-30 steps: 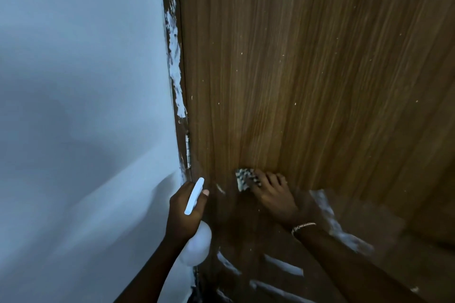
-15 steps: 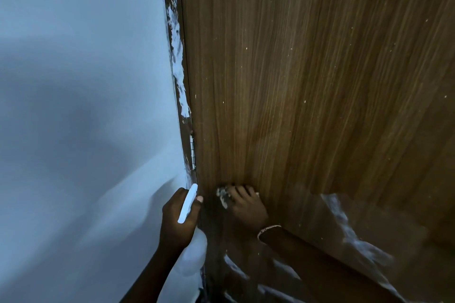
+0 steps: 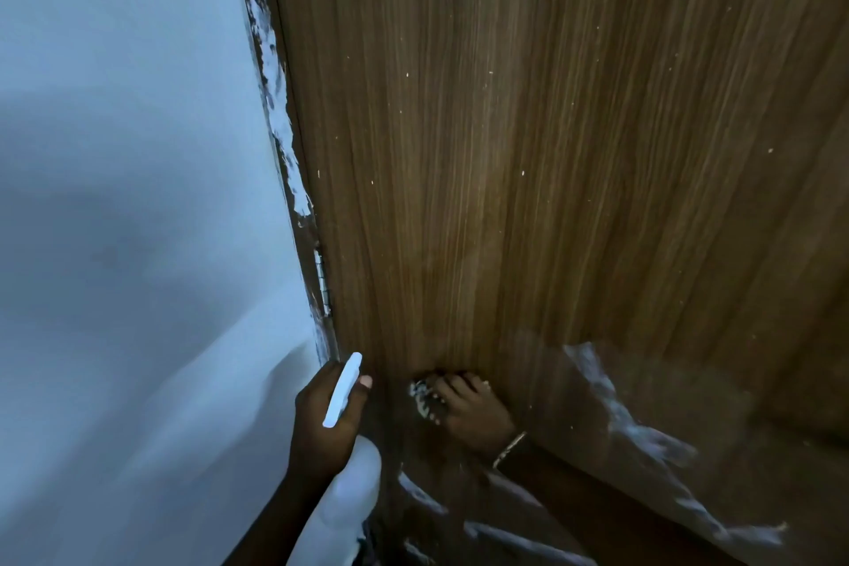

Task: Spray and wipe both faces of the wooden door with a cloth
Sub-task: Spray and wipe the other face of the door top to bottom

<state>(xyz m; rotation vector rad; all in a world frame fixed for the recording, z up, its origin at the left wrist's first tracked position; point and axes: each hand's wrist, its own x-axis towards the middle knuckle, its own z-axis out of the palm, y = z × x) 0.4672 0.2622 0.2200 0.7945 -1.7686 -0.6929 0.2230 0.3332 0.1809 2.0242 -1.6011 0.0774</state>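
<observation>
Low down, right hand [image 3: 478, 411] fingers pressing cloth [image 3: 422, 395] flat on door [image 3: 528, 152], left hand [image 3: 328, 416] gripping spray bottle [image 3: 342, 492]

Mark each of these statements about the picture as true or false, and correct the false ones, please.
1. The left hand holds a white spray bottle. True.
2. The right hand presses a cloth against the door. True.
3. The cloth is high on the door, above the hinge. False: it is low on the door, below the hinge.
4. The right wrist is bare. False: it wears a thin bracelet.
5. The wall lies to the left of the door. True.
6. The two hands touch each other. False: a strip of door separates them.
</observation>
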